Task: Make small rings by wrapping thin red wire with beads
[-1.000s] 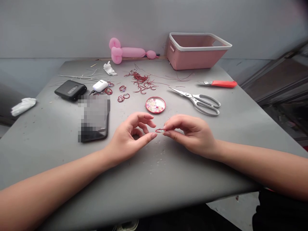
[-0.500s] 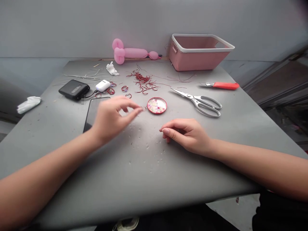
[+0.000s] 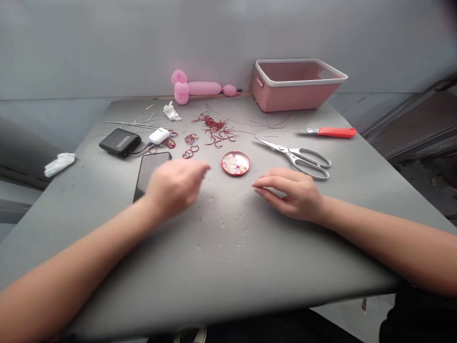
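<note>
My left hand [image 3: 178, 188] is over the near end of a dark phone [image 3: 152, 169], its back towards me. Its fingers are curled in, and whatever they may hold is hidden. To the right, my right hand [image 3: 293, 193] rests near the tabletop, thumb and fingertips close together in a pinch; anything between them is too small to make out. Between and beyond the hands lies a round red-rimmed lid [image 3: 235, 164] with small pale and pink beads in it. Several dark red wire rings [image 3: 191, 151] lie just beyond my left hand.
Scissors [image 3: 296, 156] and a red-handled utility knife [image 3: 332, 132] lie on the right. Behind are red wire scraps [image 3: 216, 126], a pink balloon [image 3: 203, 88] and a pink basket [image 3: 293, 95]. At left sit a black power bank [image 3: 120, 142], a white case [image 3: 159, 136] and crumpled tissue [image 3: 59, 164].
My left hand has turned from a visible thumb-and-finger pinch to showing its back with fingers curled. My right hand has shifted slightly right and away from me. The view has tilted a little.
</note>
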The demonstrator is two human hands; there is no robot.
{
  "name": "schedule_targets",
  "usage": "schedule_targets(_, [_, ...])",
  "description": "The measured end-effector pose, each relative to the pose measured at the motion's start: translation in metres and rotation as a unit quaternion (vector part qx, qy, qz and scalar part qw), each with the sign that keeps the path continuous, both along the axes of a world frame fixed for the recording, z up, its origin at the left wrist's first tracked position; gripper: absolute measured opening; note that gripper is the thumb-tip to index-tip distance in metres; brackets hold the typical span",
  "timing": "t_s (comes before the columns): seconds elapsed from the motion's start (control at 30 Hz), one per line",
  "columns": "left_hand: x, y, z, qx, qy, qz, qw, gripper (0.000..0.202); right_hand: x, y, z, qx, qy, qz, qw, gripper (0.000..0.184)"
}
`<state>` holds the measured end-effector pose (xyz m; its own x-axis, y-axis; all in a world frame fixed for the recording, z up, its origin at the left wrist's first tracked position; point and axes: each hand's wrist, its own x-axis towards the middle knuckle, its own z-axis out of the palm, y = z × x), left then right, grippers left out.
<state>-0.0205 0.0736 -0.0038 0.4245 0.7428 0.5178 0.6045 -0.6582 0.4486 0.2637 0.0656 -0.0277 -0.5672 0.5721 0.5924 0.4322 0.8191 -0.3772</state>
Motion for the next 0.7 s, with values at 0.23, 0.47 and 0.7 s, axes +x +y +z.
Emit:
schedule_targets(0.23, [0.029,-0.033,-0.013,0.087,0.119,-0.215,0.965,0.027,0.032,0.043,-0.007,0.073,-0.14,-0.212,0.964,0.036])
schedule_targets(0.47, [0.027,-0.03,-0.017,0.043,0.124,-0.25,0.959,0.013,0.046,0.065,-0.016,0.02,-0.193,-0.251,0.948,0.038])
schedule_targets(0.7, [0.025,-0.029,-0.019,0.05,0.127,-0.256,0.957,0.014,0.05,0.068,-0.01,-0.002,-0.236,-0.253,0.938,0.028])
